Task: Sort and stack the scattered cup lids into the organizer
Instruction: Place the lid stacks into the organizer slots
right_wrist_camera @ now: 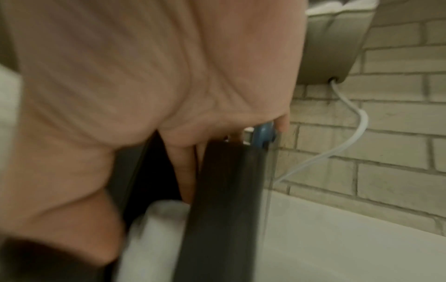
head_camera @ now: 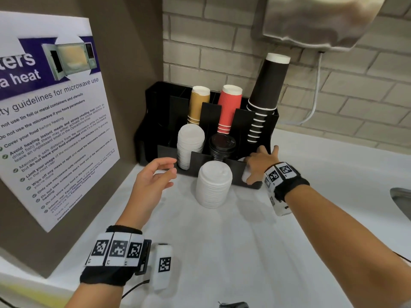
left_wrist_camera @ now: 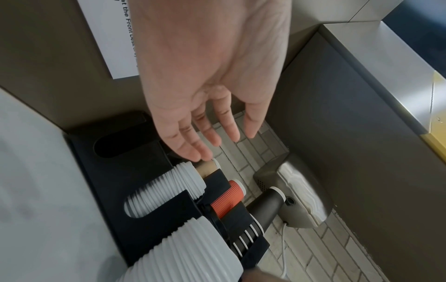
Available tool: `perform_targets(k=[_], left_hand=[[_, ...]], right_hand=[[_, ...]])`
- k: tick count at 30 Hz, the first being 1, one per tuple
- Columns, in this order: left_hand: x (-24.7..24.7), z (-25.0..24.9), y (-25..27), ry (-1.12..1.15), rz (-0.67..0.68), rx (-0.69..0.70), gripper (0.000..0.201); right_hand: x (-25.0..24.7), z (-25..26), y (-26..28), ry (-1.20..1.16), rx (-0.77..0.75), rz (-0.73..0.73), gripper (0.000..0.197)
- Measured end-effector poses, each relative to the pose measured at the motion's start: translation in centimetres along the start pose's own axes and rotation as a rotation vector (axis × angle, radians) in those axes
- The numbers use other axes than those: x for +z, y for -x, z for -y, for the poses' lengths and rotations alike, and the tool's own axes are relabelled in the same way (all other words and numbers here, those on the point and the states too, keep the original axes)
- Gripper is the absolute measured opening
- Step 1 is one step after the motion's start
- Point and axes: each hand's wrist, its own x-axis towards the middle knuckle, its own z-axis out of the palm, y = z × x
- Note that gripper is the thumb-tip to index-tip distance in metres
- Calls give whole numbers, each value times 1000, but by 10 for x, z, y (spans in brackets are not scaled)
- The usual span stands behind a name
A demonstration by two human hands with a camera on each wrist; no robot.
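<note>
Your right hand [head_camera: 260, 165] reaches into the front right compartment of the black plastic cup-and-lid organizer [head_camera: 153, 112], fingers curled down over its front wall onto what looks like a small white lid; the right wrist view is too blurred to confirm a firm hold. Your left hand [head_camera: 153, 178] hovers empty and loosely spread just in front of the organizer's left front corner.

The tall stack of white plastic cup lids [head_camera: 214, 185] stands loose on the pale countertop [head_camera: 222, 252], touching or nearly touching the organizer's front wall. A second white lid stack [head_camera: 190, 145] and a stack of black lids [head_camera: 222, 146] already sit in the organizer's front slots.

Expect those loose lids to be light, thin and slippery, nested but free to fan or topple; take the stack low, around its sides, and steady the top.

Room is tight: the brown wall panel with its microwave-safety poster [head_camera: 53, 112] closes off the organizer's left, paper cups crowd its rear, and a metal wall dispenser [head_camera: 320, 21] hangs above. Open counter lies in front of it, towards you.
</note>
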Motion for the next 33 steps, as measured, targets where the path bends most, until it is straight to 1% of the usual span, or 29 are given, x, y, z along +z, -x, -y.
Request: perform_targets(k=[1,3,4,5,6,7,9,10,12,14,16,21,23,25,27,28,30,32,33], left_hand=[[0,0,0,3,1,2,26],[0,-1,-1,11,0,0,27],[1,-1,-1,16,0,-2,27],[1,-1,-1,20,-1,-4,26],[3,-1,-1,23,0,-8,25],[4,-1,-1,24,2,-12,24],[6,-1,0,26,8,-17,24],[7,-2,1,25,14,-18,24],[8,-3,1,24,27,-23,25],[7,-3,2,29,33,-25,26],[6,-4,3,41,32,-30,21],[6,-5,3,31,22,-32,20],[8,-4,2,18,20,-40,25],[12,-5,3,10,32,-49,25],[18,-5,3,-26,57,-51,27],[21,-5,3,-50,77,-52,32],[30,-4,4,-67,140,-65,57],[38,-4,4,-22,212,-79,85],[41,-4,4,19,240,-75,92]], right_hand=[[-5,-1,4,-82,20,-96,52],[-12,3,12,-364,37,-375,42],[-14,9,16,-544,1,-489,38],[-17,18,21,-704,-62,-539,35],[-18,28,25,-814,-130,-518,35],[-17,40,29,-871,-184,-452,40],[-12,62,33,-867,-212,-324,54],[-8,70,33,-831,-198,-309,60],[-1,81,31,-783,-162,-322,67],[3,87,29,-795,-143,-307,68],[6,89,26,-826,-140,-291,67],[6,88,27,-875,-137,-339,66],[2,85,30,-889,-123,-394,66],[-4,82,35,-897,-105,-457,66],[-11,79,42,-966,-109,-522,64],[-15,77,47,-1034,-126,-549,62],[-24,76,57,-1176,-194,-562,58],[-31,77,69,-1296,-287,-508,53],[-34,79,75,-1360,-326,-473,51]])
